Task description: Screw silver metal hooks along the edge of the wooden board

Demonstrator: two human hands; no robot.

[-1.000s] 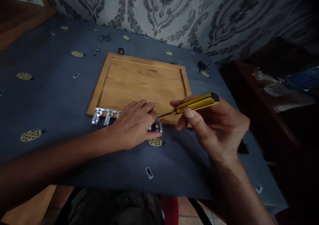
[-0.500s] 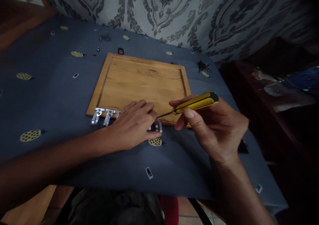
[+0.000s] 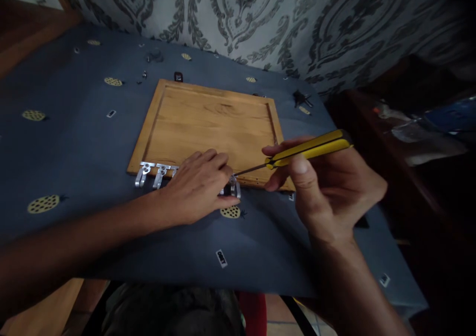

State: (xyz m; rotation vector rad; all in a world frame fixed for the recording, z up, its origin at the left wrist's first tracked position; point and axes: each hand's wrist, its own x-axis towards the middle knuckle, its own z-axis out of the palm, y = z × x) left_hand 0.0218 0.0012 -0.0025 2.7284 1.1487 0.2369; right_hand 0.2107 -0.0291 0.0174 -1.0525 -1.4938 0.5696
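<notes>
My right hand (image 3: 327,182) grips the yellow screwdriver (image 3: 297,152), tip at a metal hook (image 3: 232,187) on the wooden board (image 3: 211,123); my left hand (image 3: 199,187) lies flat, fingers pressing that hook.

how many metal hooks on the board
4 hooks: two at the board's near left corner, a third half under the left hand, one at the screwdriver tip. More may hide under that hand.

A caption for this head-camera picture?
Right hand holds a yellow screwdriver to a metal hook the left hand steadies on a wooden board.
</notes>
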